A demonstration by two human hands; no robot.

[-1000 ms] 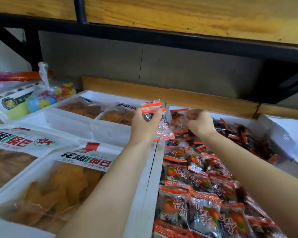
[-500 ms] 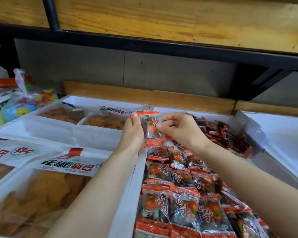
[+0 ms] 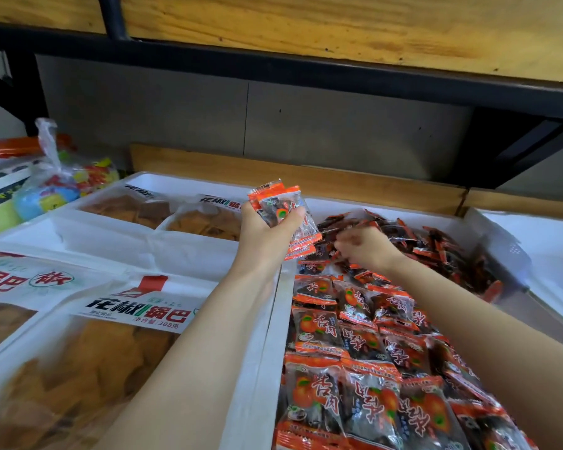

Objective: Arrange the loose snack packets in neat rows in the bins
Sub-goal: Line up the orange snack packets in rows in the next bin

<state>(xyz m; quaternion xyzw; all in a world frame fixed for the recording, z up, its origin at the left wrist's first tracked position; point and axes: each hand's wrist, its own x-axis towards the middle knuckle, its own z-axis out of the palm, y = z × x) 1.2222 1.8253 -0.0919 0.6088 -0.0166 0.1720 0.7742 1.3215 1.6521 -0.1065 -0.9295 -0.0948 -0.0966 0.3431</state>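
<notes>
- The left hand [image 3: 267, 235] is raised above the white dividing wall between two bins, its fingers [image 3: 294, 216] wrapped tight around a small stack of snack packets [image 3: 281, 207], each with orange sealed ends and a clear middle showing dark contents.
- The held stack stands roughly upright, its top edges above the hand and its lower ends hanging out below the palm.
- The right hand [image 3: 364, 248] is low over the white bin [image 3: 488, 241], down among the loose pile of packets [image 3: 436, 241] heaped at the far end; it is blurred, and whether its fingers hold anything cannot be told.
- Nearer the camera in the same bin, rows of packets [image 3: 348, 358] lie flat and overlapping, printed faces up, running from the hands towards the bottom edge of the view.
- The right forearm crosses above those rows.
- To the left, neighbouring white bins hold large clear bags of golden crisps [image 3: 88, 368] with white printed labels; two more such bags [image 3: 163, 212] lie in the bin behind.
- At the far left sits a knotted plastic bag of colourful sweets [image 3: 62, 186].
- A wooden shelf [image 3: 355, 24] on a dark metal frame runs overhead.
</notes>
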